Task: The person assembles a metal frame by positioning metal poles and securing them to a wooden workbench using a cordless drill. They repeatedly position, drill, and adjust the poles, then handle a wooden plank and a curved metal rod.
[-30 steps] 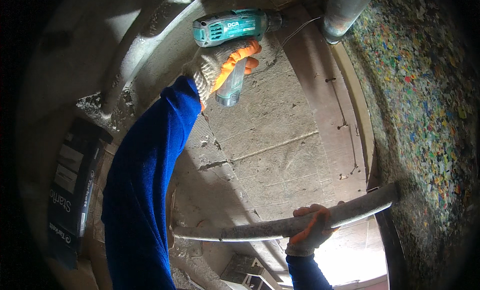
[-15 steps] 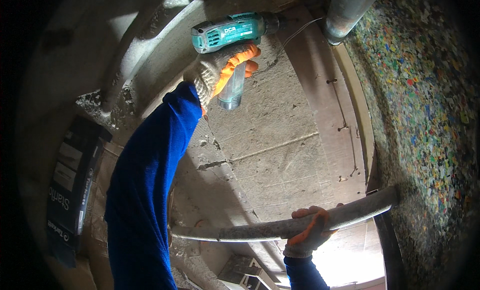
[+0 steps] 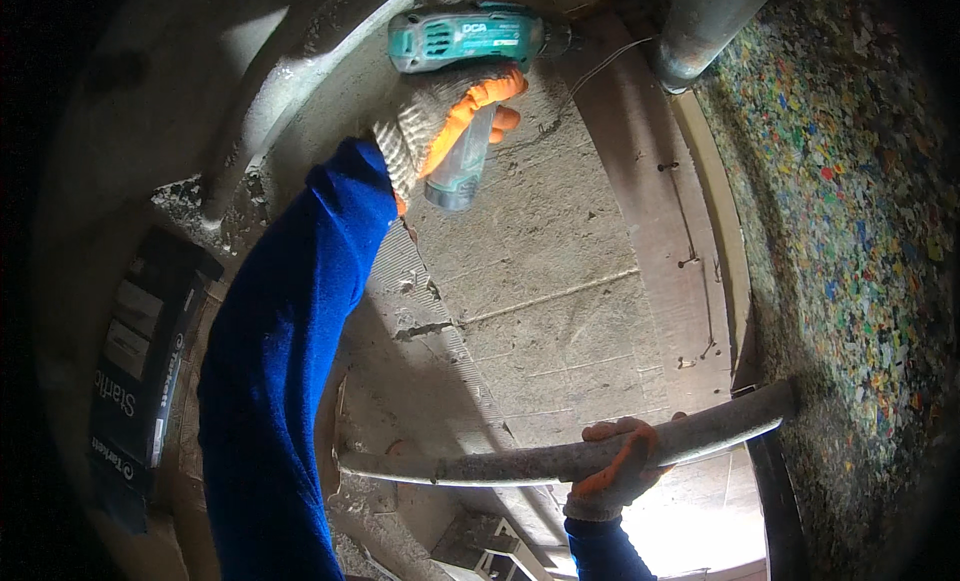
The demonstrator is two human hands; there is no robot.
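My left hand (image 3: 450, 121), in a knitted glove with orange-coated fingers, is wrapped round the grip of a teal cordless drill (image 3: 465, 41). The drill's chuck points right, toward a brown board; whether a bit touches the board is too dark to tell. Lower down, my right hand (image 3: 618, 466), gloved alike, is closed round a grey metal pipe (image 3: 700, 433) that runs across the view. The pipe's right end meets the speckled panel (image 3: 840, 241).
A long brown board (image 3: 650, 196) with wires along it borders the speckled panel. Another metal pipe (image 3: 705, 31) stands at the top right. At the left leans a dark printed box (image 3: 140, 371). Rough concrete (image 3: 540, 251) fills the middle, and bright light glares at the lower right.
My left hand and the drill have moved up a little, with the forearm drifting left. My right hand keeps its hold on the pipe.
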